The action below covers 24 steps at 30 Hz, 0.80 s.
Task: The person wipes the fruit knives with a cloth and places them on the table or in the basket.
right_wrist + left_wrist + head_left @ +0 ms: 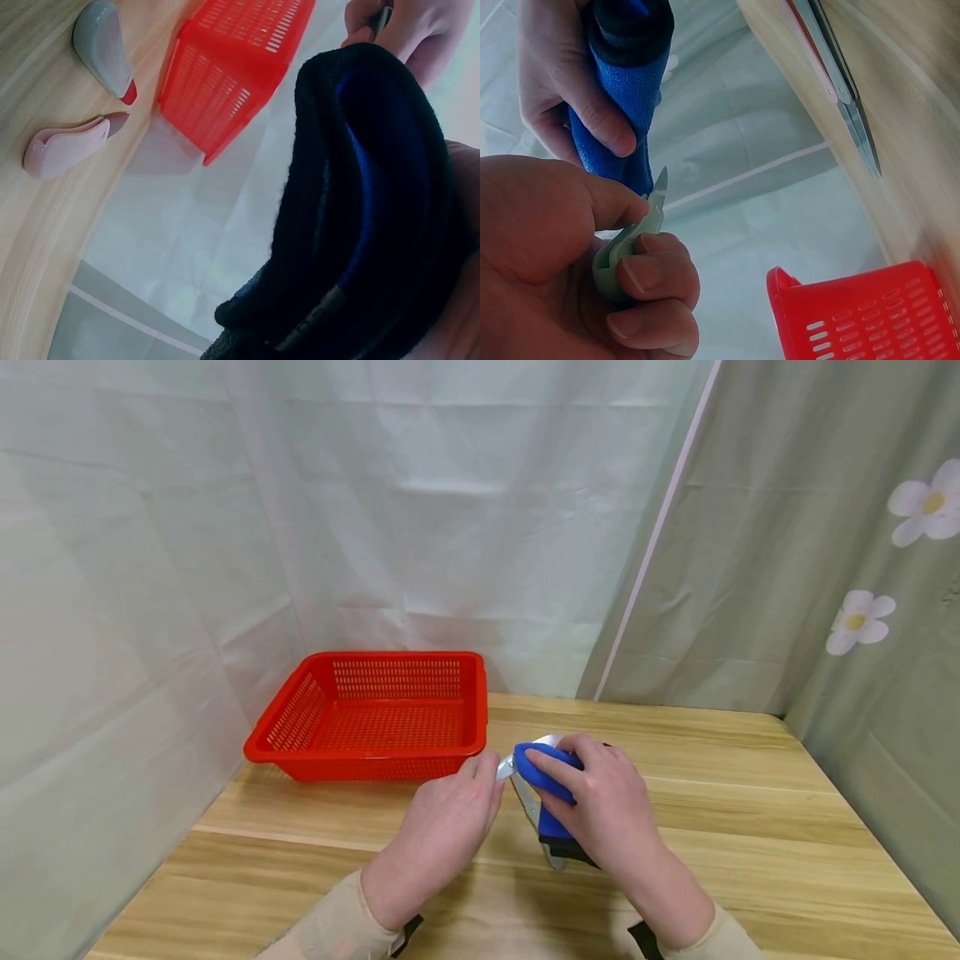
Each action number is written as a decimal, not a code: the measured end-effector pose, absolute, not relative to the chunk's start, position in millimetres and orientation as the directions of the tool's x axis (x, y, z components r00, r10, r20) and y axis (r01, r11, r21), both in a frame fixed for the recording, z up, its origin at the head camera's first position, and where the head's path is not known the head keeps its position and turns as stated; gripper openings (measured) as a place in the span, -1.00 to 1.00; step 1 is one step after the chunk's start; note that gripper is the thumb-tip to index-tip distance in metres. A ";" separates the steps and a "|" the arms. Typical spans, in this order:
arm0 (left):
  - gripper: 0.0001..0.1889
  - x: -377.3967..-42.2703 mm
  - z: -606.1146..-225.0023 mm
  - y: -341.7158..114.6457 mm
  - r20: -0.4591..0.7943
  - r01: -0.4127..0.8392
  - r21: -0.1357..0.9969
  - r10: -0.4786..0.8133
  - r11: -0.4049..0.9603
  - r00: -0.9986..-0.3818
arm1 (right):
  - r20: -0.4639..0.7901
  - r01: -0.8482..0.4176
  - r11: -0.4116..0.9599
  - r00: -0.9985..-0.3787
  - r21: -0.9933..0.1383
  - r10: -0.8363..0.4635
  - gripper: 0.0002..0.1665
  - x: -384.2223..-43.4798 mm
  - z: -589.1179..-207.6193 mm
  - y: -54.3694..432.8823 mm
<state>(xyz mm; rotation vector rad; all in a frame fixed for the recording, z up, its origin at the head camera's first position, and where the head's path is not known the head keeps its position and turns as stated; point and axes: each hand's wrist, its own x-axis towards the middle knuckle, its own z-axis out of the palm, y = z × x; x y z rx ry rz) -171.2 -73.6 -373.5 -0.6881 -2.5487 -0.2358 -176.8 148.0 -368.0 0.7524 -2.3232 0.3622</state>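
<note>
In the head view my left hand (453,810) grips a small folding knife (506,767) with its blade out. The left wrist view shows its pale green handle (615,259) under the thumb and curled fingers. My right hand (611,810) holds a folded blue cloth (549,772) with black edging, its fingers and thumb around it. The knife blade (660,186) points up at the lower end of the cloth, right beside it. In the right wrist view the black-edged folds (360,187) hide most of the right hand.
On the wooden table (750,827) lie a grey-handled knife (105,49) and a pink-handled knife (71,150), both with blades out, partly under the hands in the head view. A red plastic basket (375,767) stands at the back left. Curtains hang behind and at the sides.
</note>
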 end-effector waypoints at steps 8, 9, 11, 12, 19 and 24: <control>-0.73 -171.2 -374.0 -73.7 0.500 0.516 0.042 0.429 0.856 -0.752 | 0.649 -0.578 0.813 -0.645 -0.069 -0.404 -0.30 -178.8 -367.8 149.9; -0.73 -171.1 -374.1 -73.7 0.500 0.515 0.042 0.428 0.856 -0.753 | 0.645 -0.574 0.815 -0.652 -0.075 -0.400 -0.30 -178.9 -367.6 150.3; -0.74 -171.1 -374.2 -73.9 0.504 0.513 0.041 0.426 0.857 -0.752 | 0.642 -0.569 0.818 -0.658 -0.083 -0.393 -0.31 -179.4 -367.2 151.1; -0.74 -171.1 -374.3 -74.0 0.507 0.513 0.040 0.425 0.858 -0.750 | 0.641 -0.566 0.820 -0.662 -0.087 -0.389 -0.31 -179.8 -367.1 151.7; -0.74 -171.2 -375.4 -74.1 0.534 0.513 0.021 0.424 0.858 -0.732 | 0.666 -0.552 0.829 -0.653 -0.094 -0.360 -0.35 -184.7 -368.5 158.6; -0.74 -171.3 -375.2 -74.1 0.532 0.509 0.025 0.419 0.860 -0.736 | 0.688 -0.538 0.837 -0.645 -0.098 -0.334 -0.37 -188.6 -368.2 164.7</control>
